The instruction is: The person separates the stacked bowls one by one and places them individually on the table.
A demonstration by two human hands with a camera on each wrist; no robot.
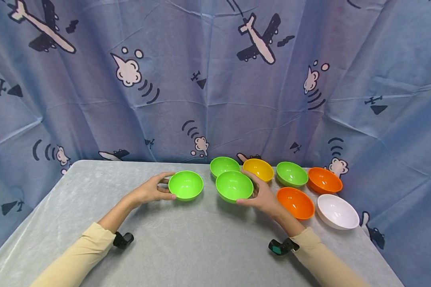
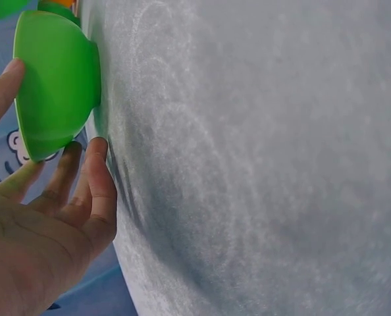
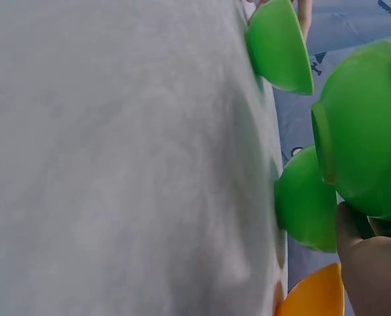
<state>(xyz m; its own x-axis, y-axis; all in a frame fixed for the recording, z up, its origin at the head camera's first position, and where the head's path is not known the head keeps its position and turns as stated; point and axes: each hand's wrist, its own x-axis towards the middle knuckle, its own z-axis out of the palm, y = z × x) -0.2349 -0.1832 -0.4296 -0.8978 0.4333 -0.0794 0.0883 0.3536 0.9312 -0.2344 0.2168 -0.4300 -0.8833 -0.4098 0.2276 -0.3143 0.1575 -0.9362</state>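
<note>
My left hand (image 1: 153, 190) is at the left side of a green bowl (image 1: 185, 185), with thumb and fingers spread around its rim. In the left wrist view, this bowl (image 2: 56, 85) stands upright on the table, and the thumb and fingertips touch its outside. My right hand (image 1: 262, 195) grips a second green bowl (image 1: 234, 186) by its right side, thumb in front and fingers behind. The right wrist view shows that bowl (image 3: 366, 131) lifted off the table. Behind it stands a third green bowl (image 1: 224, 165), partly hidden.
Farther right are a yellow bowl (image 1: 258, 169), another green bowl (image 1: 291, 174), two orange bowls (image 1: 325, 180) and a white bowl (image 1: 337, 212). All stand on the grey-white table (image 1: 201, 247). A blue patterned curtain (image 1: 179, 79) hangs behind the table's far edge.
</note>
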